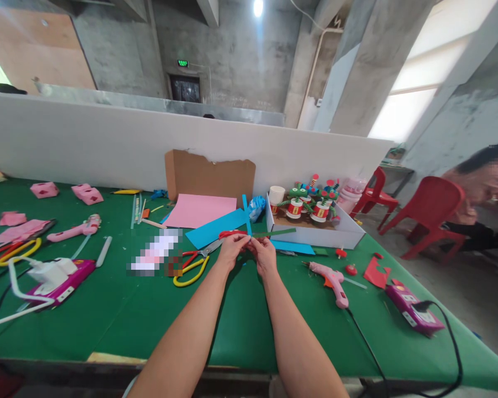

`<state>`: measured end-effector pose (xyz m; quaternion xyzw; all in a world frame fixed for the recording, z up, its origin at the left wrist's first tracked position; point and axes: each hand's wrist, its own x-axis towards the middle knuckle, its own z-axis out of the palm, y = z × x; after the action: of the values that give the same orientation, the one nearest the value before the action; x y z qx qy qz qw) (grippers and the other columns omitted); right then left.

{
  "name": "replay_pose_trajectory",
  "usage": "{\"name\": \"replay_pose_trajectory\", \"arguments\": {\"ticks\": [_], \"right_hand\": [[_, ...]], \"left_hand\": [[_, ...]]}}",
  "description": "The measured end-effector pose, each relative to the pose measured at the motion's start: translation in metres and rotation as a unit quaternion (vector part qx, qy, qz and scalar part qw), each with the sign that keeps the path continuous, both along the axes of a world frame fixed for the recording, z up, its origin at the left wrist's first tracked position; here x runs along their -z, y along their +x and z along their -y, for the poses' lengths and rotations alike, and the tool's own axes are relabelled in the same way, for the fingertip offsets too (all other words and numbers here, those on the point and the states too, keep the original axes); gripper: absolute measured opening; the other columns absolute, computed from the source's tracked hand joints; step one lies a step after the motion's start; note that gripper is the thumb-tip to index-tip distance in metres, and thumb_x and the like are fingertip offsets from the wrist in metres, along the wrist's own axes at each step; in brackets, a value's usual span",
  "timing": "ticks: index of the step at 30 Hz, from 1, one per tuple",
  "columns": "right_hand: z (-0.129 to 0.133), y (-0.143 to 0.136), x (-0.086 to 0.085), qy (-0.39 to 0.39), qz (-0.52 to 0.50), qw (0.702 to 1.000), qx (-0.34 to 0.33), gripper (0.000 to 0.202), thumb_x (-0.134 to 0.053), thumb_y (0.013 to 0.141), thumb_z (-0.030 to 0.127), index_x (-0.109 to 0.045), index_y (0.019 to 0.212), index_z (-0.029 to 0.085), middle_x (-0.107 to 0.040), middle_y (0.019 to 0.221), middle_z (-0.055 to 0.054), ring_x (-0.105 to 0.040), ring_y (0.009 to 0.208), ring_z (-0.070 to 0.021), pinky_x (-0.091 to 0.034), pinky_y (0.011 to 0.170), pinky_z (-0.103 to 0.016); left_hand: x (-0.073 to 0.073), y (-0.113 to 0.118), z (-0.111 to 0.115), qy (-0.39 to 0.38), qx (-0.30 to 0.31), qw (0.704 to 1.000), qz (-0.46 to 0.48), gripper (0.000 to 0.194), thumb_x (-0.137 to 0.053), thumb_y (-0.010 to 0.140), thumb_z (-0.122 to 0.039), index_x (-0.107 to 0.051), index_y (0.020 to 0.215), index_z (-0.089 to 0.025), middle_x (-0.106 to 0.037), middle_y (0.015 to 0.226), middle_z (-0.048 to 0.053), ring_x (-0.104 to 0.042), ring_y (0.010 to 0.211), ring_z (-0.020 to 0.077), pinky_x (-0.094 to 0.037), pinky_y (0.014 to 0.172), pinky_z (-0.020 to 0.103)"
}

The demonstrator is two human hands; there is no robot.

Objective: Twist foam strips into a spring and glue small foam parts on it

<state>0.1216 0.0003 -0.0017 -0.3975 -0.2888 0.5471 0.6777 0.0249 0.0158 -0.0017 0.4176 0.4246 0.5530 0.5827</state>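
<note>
My left hand [234, 250] and my right hand [264, 255] meet over the middle of the table, fingertips pinched together. Between them they hold paper strips: a narrow blue strip [247, 216] stands up from the fingers, and a dark green strip [280, 233] reaches out to the right. How each finger grips the strips is partly hidden. Beside my left hand lie scissors [192, 271] with yellow and red handles, blades toward the hand. A red object [231, 234] shows just behind the left fingers. A sheet of blue paper [213, 228] lies beyond.
Behind are pink paper [203, 210] and a white box [336, 236] of frog-like cup figures [295, 208]. A pink glue gun [332, 281] and power strip [414, 310] lie right, with a cord over the edge. Another power strip [68, 282] lies left. A person sits far right.
</note>
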Motion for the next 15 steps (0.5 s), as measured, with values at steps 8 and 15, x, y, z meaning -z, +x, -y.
{"name": "replay_pose_trajectory", "arguments": {"ticks": [8, 15], "right_hand": [[0.0018, 0.0028, -0.001, -0.012, 0.009, 0.999, -0.039, 0.027, -0.081, 0.051, 0.02, -0.059, 0.067, 0.017, -0.066, 0.062, 0.003, -0.061, 0.054, -0.01, -0.055, 0.056, -0.021], [-0.001, 0.0069, 0.0018, -0.07, -0.062, 0.995, -0.039, 0.025, -0.079, 0.057, 0.018, -0.055, 0.061, 0.018, -0.065, 0.058, 0.003, -0.06, 0.051, -0.0086, -0.057, 0.059, -0.022]], "left_hand": [[0.0014, -0.0017, -0.004, 0.019, -0.027, 0.999, 0.02, 0.033, -0.078, 0.05, -0.041, -0.064, 0.063, -0.014, -0.061, 0.059, 0.001, -0.051, 0.053, 0.0103, -0.04, 0.054, 0.024], [0.0005, -0.0021, -0.0026, 0.031, -0.002, 1.0, -0.001, 0.03, -0.078, 0.051, -0.039, -0.065, 0.063, -0.014, -0.062, 0.06, 0.001, -0.051, 0.055, 0.0101, -0.039, 0.055, 0.023]]}}
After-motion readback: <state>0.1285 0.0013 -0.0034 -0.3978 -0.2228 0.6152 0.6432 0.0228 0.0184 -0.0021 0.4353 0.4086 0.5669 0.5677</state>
